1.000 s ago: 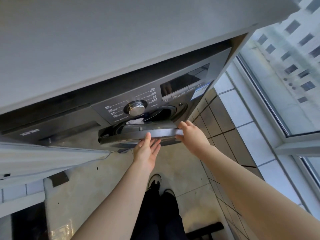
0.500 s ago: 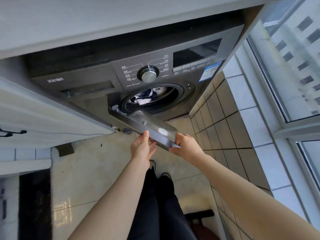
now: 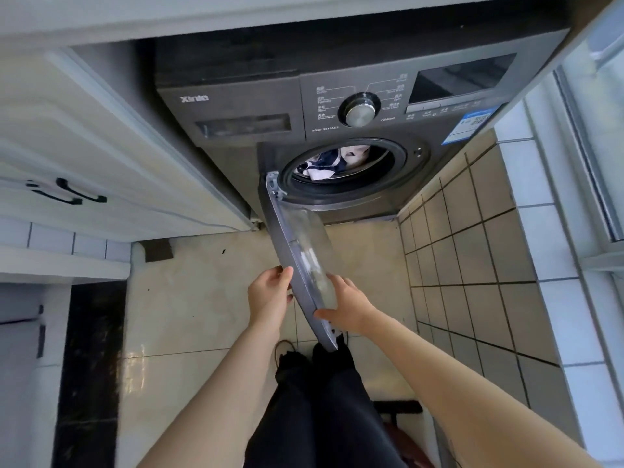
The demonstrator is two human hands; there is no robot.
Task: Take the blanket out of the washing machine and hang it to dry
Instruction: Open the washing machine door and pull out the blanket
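Upper left of frame: white panelled cabinet door [image 3: 101, 157] with a black bar handle [image 3: 67, 194], standing ajar beside the machine.

Centre top: dark grey front-loading washing machine [image 3: 243, 106] under a white desk [image 3: 169, 15]; silver round dial [image 3: 360, 111] on its panel.

Round drum opening [image 3: 341, 165] uncovered. Inside it, in the upper part of the opening, lies the navy-and-white bunched blanket [image 3: 332, 158]; its long axis cannot be told from here.

Grey round door with clear bowl window [image 3: 304, 258] hinged at the opening's left edge, swung wide; seen edge-on, long axis running from hinge at frame centre down to lower centre, free end toward the person.

Left hand [image 3: 270, 295]: forearm rising from bottom centre, fingers loosely curled, fingertips touching the door's outer rim; no closed grip.

Right hand [image 3: 347, 309]: forearm entering from lower right, palm against the window side, thumb hooked over the rim, grasping the door near its free end.

Right of frame: beige tiled wall [image 3: 472, 251], window frame [image 3: 580, 163].
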